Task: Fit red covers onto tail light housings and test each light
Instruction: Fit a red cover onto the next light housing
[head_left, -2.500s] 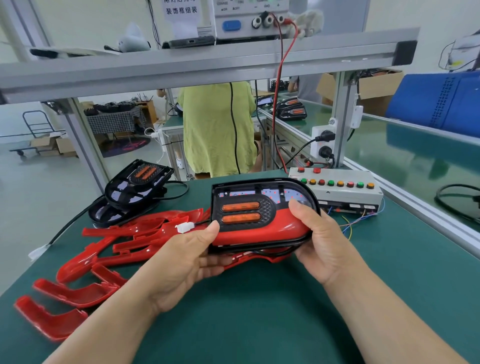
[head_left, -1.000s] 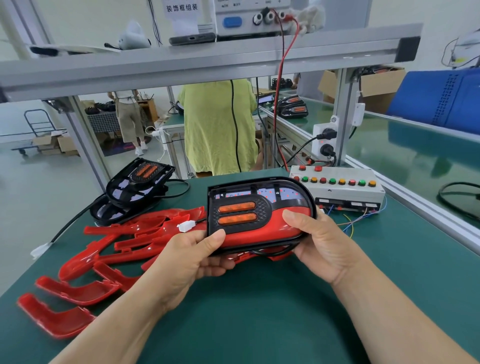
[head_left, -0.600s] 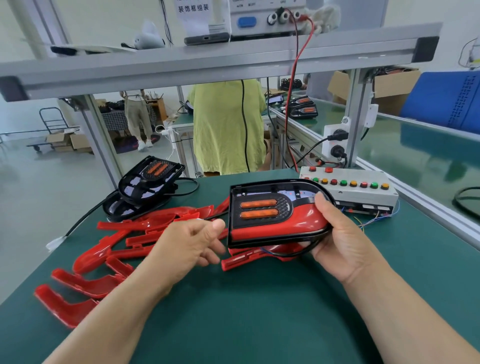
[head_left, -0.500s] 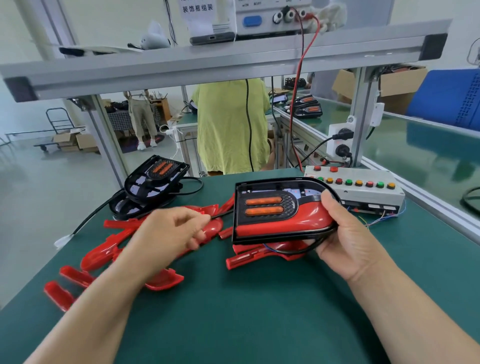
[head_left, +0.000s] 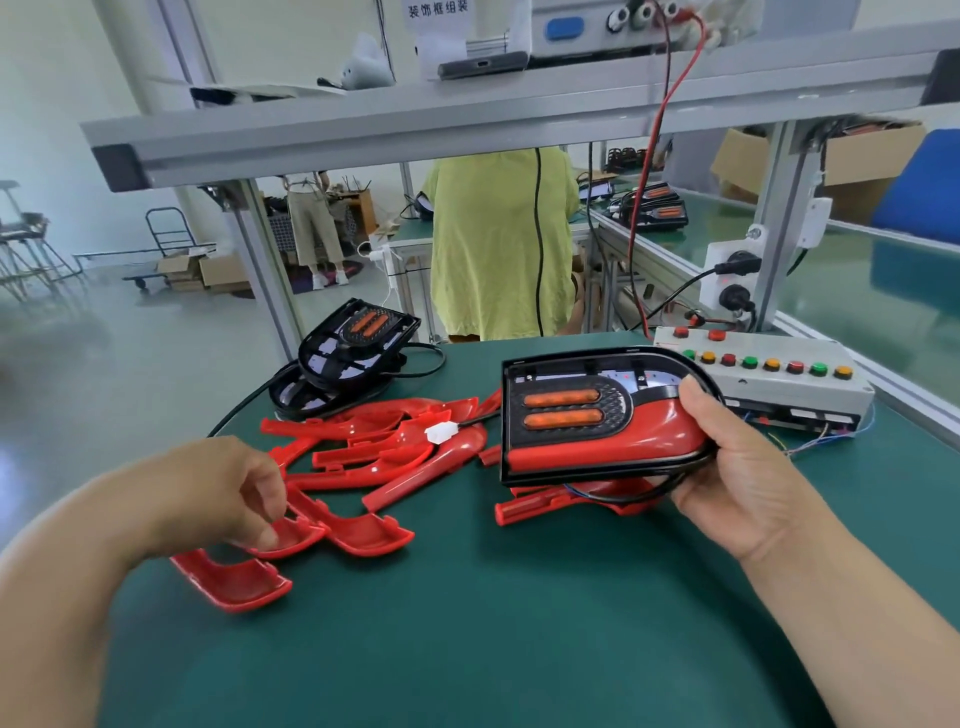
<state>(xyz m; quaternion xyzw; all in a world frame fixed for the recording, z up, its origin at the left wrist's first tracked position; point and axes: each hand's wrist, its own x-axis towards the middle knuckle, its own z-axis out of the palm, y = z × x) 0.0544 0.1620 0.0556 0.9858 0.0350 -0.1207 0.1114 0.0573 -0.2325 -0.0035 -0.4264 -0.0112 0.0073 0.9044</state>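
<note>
The housing (head_left: 597, 421) hides right hand (head_left: 748, 483) fingers, probably curled.

green workbench (head_left: 467, 649) carries loose red covers (head_left: 363, 457), black housings (head_left: 353, 338), button box (head_left: 779, 374).

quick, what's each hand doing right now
Left hand: pinching the rim of a loose red cover.
Right hand: holding the tail light by its rounded end.

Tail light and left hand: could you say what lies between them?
Head view: loose red covers and a white plug on a black cable lie there.
</note>
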